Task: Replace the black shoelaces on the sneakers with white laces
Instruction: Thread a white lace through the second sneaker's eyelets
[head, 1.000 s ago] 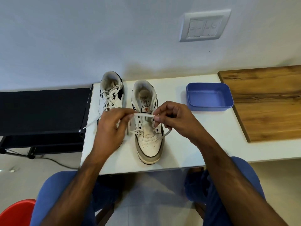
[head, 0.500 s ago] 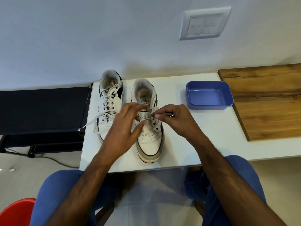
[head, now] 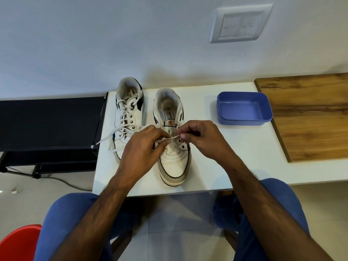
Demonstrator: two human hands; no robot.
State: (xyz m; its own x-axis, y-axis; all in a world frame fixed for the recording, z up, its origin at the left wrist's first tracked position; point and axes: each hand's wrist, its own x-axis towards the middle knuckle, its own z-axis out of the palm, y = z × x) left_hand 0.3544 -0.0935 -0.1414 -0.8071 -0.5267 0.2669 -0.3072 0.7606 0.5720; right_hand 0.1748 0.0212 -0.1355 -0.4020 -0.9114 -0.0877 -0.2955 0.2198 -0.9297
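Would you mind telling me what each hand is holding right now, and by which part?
Both hands pinch the white lace over the right sneaker: the right hand near its free tip, the left hand further along it.

Operator: bare forearms, blue trousers.
Both forearms are unsleeved; blue trousers cover both thighs.
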